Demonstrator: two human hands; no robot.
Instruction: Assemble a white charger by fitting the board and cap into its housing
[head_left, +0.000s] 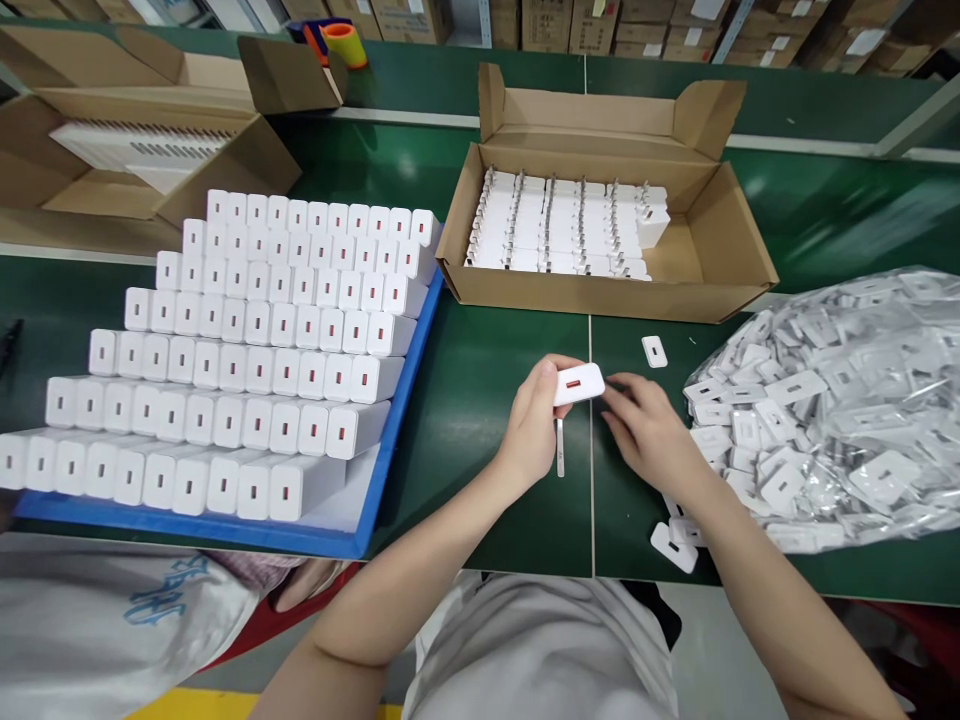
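Observation:
My left hand (536, 425) is closed around a white USB wall charger (579, 383), whose end face with a red port slot points up toward me. Just to its right is my right hand (646, 432), fingers loosely bent and apart, fingertips at or very near the charger's right end; nothing shows between them. A thin white strip (560, 448) lies below my left hand. One white slotted plate (655, 351) rests on the green table beyond my right hand. A few more slotted plates (675, 547) lie beneath my right forearm, partly hidden by it.
Rows of white chargers (232, 370) fill a blue tray (397, 420) on the left. An open cardboard box (600, 295) at the back holds chargers with metal prongs. A clear bag (885, 400) of slotted plates sits right. Another carton (247, 170) stands back left; a person's sleeve (150, 620) shows lower left.

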